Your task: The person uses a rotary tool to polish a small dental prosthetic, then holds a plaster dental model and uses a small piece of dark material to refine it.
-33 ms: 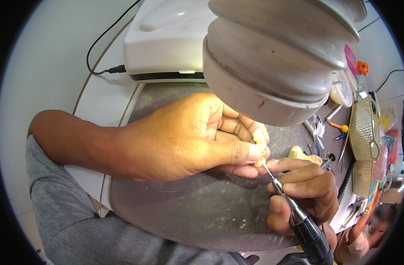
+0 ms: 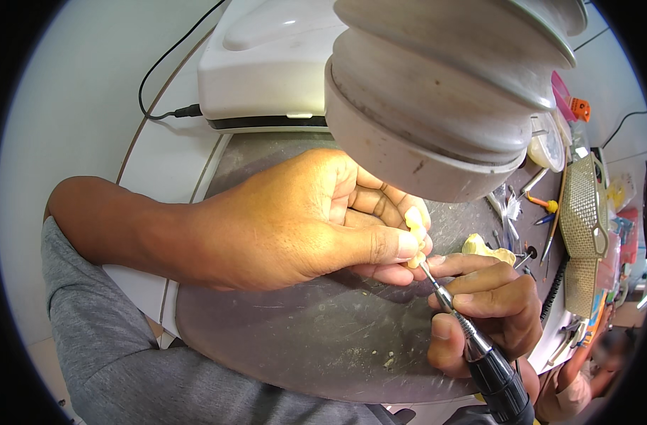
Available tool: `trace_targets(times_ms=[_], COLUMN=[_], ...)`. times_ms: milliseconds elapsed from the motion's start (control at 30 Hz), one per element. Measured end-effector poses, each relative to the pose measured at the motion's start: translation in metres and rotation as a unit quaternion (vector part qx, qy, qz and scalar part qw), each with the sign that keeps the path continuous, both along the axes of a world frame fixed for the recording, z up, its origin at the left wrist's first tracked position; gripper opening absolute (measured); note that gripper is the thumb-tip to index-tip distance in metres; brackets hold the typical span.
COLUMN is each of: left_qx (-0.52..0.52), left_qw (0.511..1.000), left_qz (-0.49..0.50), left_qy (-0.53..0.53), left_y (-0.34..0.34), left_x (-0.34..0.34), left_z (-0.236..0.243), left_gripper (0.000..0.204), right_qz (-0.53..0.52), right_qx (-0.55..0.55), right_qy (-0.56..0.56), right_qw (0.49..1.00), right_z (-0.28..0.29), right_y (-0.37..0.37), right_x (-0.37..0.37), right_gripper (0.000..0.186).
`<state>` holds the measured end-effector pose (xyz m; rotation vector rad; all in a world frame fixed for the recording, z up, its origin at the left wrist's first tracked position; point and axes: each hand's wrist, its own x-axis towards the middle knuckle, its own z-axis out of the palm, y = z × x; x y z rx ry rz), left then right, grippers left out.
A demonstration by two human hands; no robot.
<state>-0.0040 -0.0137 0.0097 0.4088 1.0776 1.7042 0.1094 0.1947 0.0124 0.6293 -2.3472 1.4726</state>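
Pinching a small pale-yellow piece (image 2: 413, 225) between thumb and fingertips, the left hand (image 2: 302, 219) presents it at the centre of a scratched grey work plate (image 2: 302, 333). The right hand (image 2: 490, 304) is closed in a pen grip around a slim rotary handpiece (image 2: 479, 354), whose thin bit meets the lower edge of the piece. A right fingertip rests against the left fingers, and that brace looks like the key to clean work here: with both hands locked together, the bit is likely to skate less. Light, short strokes probably serve better than pressure, since the piece is small and the holding thumb lies just beside the bit. Turning the piece in the pinch, rather than swinging the tool, should keep the contact point in view under the large ribbed hood (image 2: 444, 85) that hangs close above. Just right of the hands, a second yellowish piece (image 2: 479, 248) lies on the plate. Farther right, loose hand tools (image 2: 543, 212) and a mesh tray (image 2: 582, 212) crowd the edge; at the far side sits a white machine (image 2: 267, 71).
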Motion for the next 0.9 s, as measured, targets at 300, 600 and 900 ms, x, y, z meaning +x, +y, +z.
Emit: trace_targets(times_ms=[300, 600, 900], left_qx=[-0.003, -0.001, 0.002], left_qw=[1.0, 1.0, 1.0], left_qz=[0.006, 0.005, 0.008], left_qy=[-0.005, 0.003, 0.02], left_y=[-0.0007, 0.0005, -0.0003], left_x=[0.0006, 0.0007, 0.0005], left_z=[-0.0011, 0.0004, -0.0024], left_gripper=[0.019, 0.019, 0.022], right_qz=[-0.003, 0.001, 0.022], right_qx=[-0.006, 0.0, 0.019], right_qy=[-0.011, -0.01, -0.024], right_qw=[1.0, 1.0, 0.999], right_z=[-0.0015, 0.0005, 0.0009], right_y=[-0.0012, 0.0002, 0.005], right_x=[0.0, 0.0017, -0.0019], right_gripper=[0.032, 0.034, 0.036])
